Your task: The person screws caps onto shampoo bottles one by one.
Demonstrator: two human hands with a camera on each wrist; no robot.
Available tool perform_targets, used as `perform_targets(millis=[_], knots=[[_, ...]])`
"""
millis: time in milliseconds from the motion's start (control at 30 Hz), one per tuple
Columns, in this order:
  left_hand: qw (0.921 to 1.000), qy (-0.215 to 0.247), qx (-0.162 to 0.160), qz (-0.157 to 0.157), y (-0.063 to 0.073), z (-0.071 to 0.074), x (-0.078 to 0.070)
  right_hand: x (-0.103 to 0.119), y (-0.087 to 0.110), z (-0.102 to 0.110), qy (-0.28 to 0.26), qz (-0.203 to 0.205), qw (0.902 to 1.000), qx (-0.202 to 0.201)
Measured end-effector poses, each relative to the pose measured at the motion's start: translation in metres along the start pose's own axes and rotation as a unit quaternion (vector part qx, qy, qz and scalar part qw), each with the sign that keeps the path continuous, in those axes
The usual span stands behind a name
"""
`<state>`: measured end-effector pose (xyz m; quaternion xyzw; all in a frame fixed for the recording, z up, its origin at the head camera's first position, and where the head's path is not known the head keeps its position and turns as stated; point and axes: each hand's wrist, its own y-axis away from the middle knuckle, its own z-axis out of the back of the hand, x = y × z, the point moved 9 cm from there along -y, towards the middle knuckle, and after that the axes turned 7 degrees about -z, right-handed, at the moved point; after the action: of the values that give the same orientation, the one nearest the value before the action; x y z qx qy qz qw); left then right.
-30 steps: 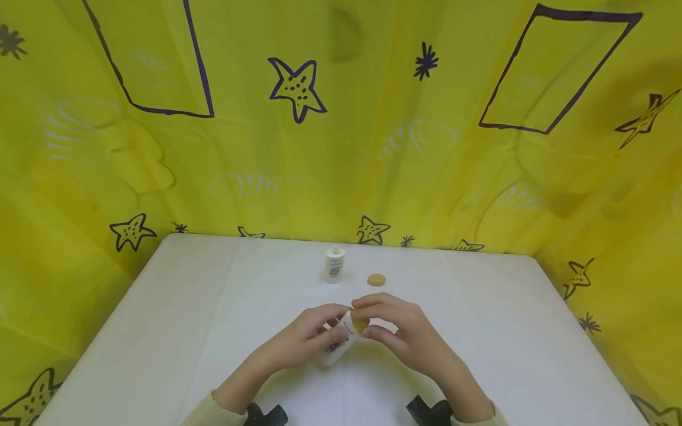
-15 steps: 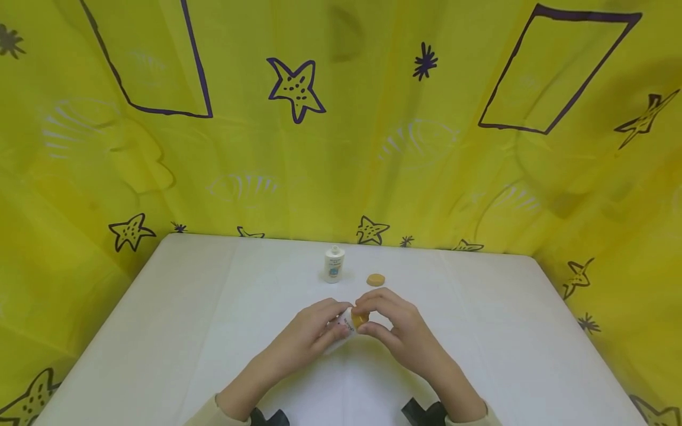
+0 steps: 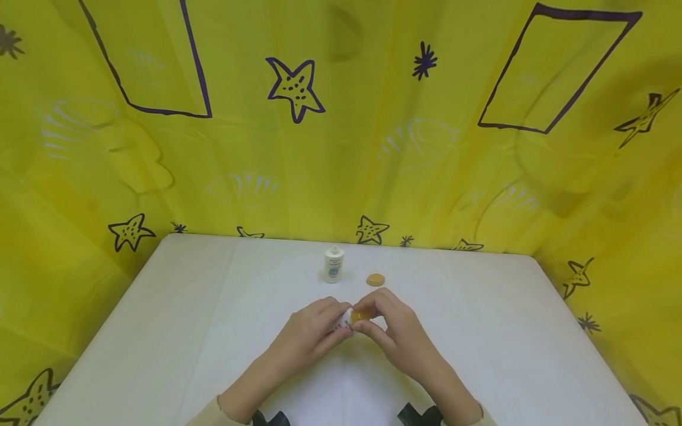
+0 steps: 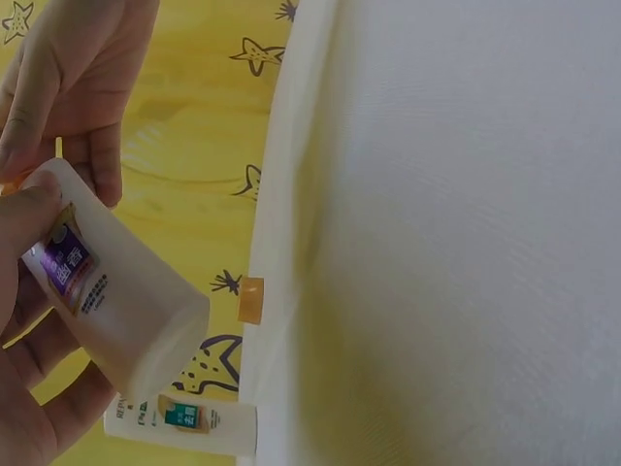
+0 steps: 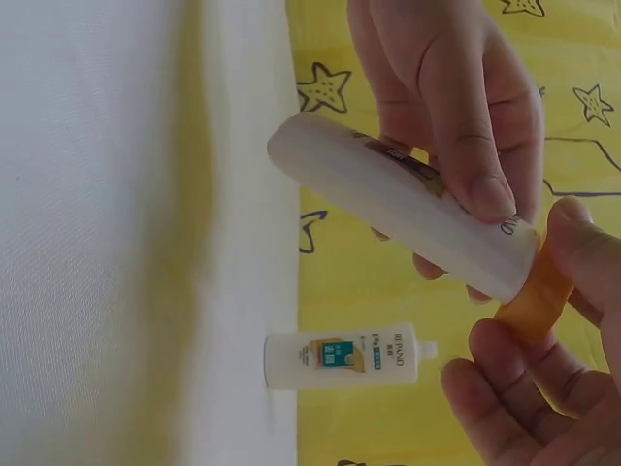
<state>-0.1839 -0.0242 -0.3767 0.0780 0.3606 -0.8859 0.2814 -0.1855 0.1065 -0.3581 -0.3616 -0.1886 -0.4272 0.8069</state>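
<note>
White and tilted, the held bottle (image 5: 396, 206) is gripped by the left hand (image 3: 313, 330) in front of the standing bottle (image 3: 333, 265); the right hand (image 3: 399, 329) pinches its orange cap (image 5: 536, 299). A loose lid (image 3: 375, 280) sits right of the standing bottle. Cap-turning seems the step; next likely calls for steady hold while twisting.

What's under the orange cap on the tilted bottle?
The white bottle meets the edge of the orange cap; whatever the cap encloses is covered and can't be seen.
</note>
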Motion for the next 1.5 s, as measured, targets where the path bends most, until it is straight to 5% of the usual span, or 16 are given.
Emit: perform_targets(millis=[333,500,733,1133,1267,1500], knots=[[0.9955,-0.080,-0.044,-0.024,0.000,0.005,-0.009,-0.005,0.000,0.002,-0.008,-0.028,0.9988,-0.040],[0.9955,-0.076,-0.053,-0.020,-0.001,0.008,-0.010,-0.008,0.000,0.004,-0.032,-0.034,0.9976,-0.051],[0.9981,-0.038,-0.047,0.009,0.000,0.007,-0.003,0.000,-0.001,0.011,-0.054,0.021,0.9966,-0.059],[0.9902,-0.113,-0.081,-0.020,0.001,0.006,-0.011,0.000,0.002,0.007,-0.071,0.003,0.9919,-0.106],[0.9928,-0.085,-0.084,0.012,0.002,0.009,-0.006,0.002,0.001,0.009,-0.058,0.003,0.9925,-0.108],[0.9901,0.052,-0.079,0.104,0.008,0.004,0.019,-0.018,-0.003,-0.002,-0.069,-0.021,0.9965,-0.044]])
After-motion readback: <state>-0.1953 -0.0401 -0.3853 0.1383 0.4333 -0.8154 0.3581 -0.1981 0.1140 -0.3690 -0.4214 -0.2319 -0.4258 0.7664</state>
